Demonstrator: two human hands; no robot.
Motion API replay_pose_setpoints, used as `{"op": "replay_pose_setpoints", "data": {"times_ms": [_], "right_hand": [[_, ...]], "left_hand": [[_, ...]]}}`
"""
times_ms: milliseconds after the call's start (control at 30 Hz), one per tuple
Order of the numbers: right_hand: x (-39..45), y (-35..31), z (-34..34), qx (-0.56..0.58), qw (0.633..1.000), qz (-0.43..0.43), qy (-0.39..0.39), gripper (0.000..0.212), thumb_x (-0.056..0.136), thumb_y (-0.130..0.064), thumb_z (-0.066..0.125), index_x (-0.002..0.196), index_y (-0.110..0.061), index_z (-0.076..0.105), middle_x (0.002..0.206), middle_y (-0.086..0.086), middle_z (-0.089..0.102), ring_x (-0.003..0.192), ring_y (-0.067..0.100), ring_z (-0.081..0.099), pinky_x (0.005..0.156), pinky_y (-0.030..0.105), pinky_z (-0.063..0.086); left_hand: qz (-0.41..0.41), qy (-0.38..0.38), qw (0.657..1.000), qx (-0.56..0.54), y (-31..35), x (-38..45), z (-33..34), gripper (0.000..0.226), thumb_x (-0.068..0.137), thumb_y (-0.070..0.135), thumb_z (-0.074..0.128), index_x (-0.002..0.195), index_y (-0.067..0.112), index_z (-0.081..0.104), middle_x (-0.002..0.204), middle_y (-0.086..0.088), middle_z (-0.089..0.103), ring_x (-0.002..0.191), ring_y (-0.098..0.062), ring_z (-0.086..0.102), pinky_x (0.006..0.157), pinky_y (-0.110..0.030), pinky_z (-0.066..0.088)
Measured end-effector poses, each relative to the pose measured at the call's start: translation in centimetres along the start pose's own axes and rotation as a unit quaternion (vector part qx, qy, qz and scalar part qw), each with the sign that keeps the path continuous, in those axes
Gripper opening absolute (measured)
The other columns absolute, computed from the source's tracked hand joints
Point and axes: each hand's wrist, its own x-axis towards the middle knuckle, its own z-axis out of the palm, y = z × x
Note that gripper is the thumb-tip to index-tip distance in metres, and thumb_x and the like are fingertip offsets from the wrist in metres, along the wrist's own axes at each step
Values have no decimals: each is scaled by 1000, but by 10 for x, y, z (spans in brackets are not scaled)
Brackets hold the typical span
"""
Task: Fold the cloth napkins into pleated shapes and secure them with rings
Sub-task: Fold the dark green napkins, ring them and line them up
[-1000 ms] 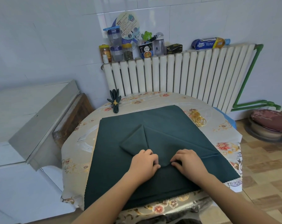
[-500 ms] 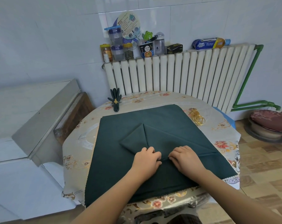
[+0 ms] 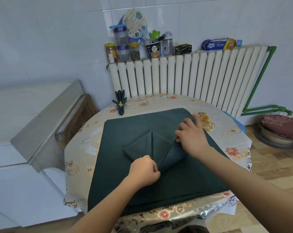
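Note:
A dark green cloth napkin (image 3: 125,137) lies spread over a stack of like napkins on the round table (image 3: 78,167), with folded flaps meeting in a point near its middle. My left hand (image 3: 144,170) is curled and pinches the cloth at the near tip of the folds. My right hand (image 3: 191,137) grips the right flap's edge, lifting it up and back toward the far right corner. A finished pleated napkin (image 3: 120,102) with a gold ring stands at the table's far left. Several loose gold rings (image 3: 207,122) lie at the far right, just beyond my right hand.
A white radiator (image 3: 192,76) stands behind the table, with jars, bottles and packets on top. A grey cabinet (image 3: 41,118) sits to the left. A red cushioned stool (image 3: 281,128) is on the floor at the right. The floral tablecloth overhangs the table's edge.
My right hand has moved from beside the left hand up and to the far right, pulling the right flap open. My left hand stayed at the near tip.

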Motion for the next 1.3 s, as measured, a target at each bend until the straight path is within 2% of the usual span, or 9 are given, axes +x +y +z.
{"op": "replay_pose_setpoints", "data": {"times_ms": [100,200,300,467,634,867,1067,1167,1301], "right_hand": [[32,-17,-1,-12,996,-72,-47,21,89,-31,57,104,-22,70,132,8,49,136,31,25,112,54,-7],[56,-26,11,-10,990,-116,-79,24,93,-32,51,110,-25,66,147,6,31,142,28,10,113,51,-9],[70,-36,27,37,985,-143,-88,19,91,-32,54,103,-26,68,148,4,29,141,28,10,115,46,-4],[81,-53,51,82,981,-149,-97,23,89,-36,57,108,-27,67,146,0,30,138,27,16,114,40,5],[69,-56,66,151,986,-15,-75,52,86,-45,58,133,-27,46,142,-3,37,132,21,28,109,35,14],[45,-63,91,165,978,66,-111,44,99,-45,31,139,-31,43,138,-7,47,124,19,41,99,33,29],[46,-65,91,152,974,72,-154,45,100,-44,27,143,-33,35,145,-3,38,129,22,34,101,36,27],[35,-66,85,190,973,84,-104,41,96,-38,43,136,-30,47,141,1,43,128,25,35,102,38,25],[-1,-78,60,296,947,94,82,6,72,-19,70,77,-20,70,80,-3,63,80,23,57,70,34,39]], "left_hand": [[-12,4,1000,-1,1,4,-2,27,87,43,57,82,20,71,106,5,58,92,-16,60,80,-30,50],[-12,0,1000,12,2,10,-4,30,88,44,58,88,17,71,108,2,57,94,-19,60,82,-31,49],[-15,-13,1000,7,-1,16,-9,28,85,40,63,100,17,61,112,-2,53,98,-20,57,83,-32,48],[17,-69,997,42,-11,27,-12,57,88,40,59,140,31,38,127,-5,47,111,-25,53,91,-36,48],[26,-99,993,51,-14,35,-16,55,89,40,57,141,33,42,130,-6,44,112,-24,52,93,-33,45],[34,-106,994,22,-20,39,-15,53,86,38,58,138,34,46,122,-6,48,107,-20,53,90,-29,41],[36,-120,992,20,-21,42,-12,52,89,38,56,140,32,45,125,-7,45,110,-21,52,93,-29,40],[29,-142,989,-5,-25,42,-10,48,93,31,48,141,30,43,129,-8,41,113,-25,50,100,-31,39],[34,-156,987,-28,-33,46,-10,46,96,12,38,139,29,47,126,-9,39,111,-26,48,101,-39,40]]}}
